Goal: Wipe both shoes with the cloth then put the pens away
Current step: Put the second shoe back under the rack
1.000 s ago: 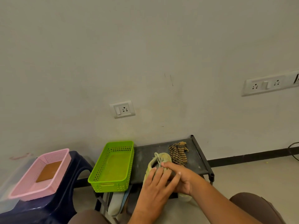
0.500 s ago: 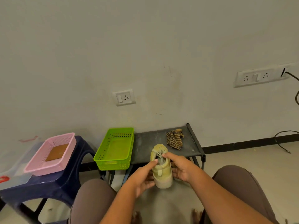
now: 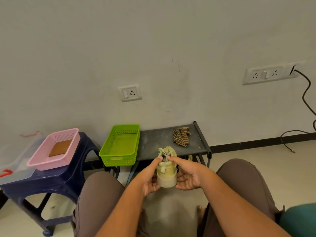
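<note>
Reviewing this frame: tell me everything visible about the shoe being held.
The shoe is a pale yellow-green sneaker with a thick, lighter sole, pale laces and a heel tab. It is held up in the air, heel toward the camera, upright. The left hand and right hand grip its sides, thumbs at its opening.

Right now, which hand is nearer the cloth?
Right. The right hand holds the shoe on its right side, in line with the cloth on the rack, short of it. The left hand holds the shoe's left side, farther over.
</note>
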